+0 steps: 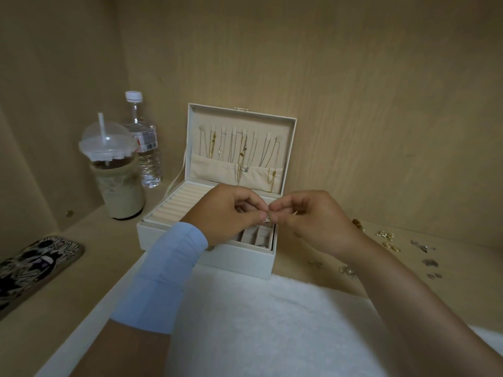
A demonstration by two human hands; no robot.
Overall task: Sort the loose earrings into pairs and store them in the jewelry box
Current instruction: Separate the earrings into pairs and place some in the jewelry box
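Silver earring [266, 219], pinched between left hand [231, 210] and right hand [313, 221], hangs with the jewelry box [239, 263] compartments [258, 235] at 6 o'clock.

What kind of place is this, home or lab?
Likely a home: a closet or desk nook with wood-grain walls, not a lab. Cues: an open jewelry box hung with necklaces, loose earrings on the shelf, an iced drink beside the box. Left hand and right hand pinch one earring.
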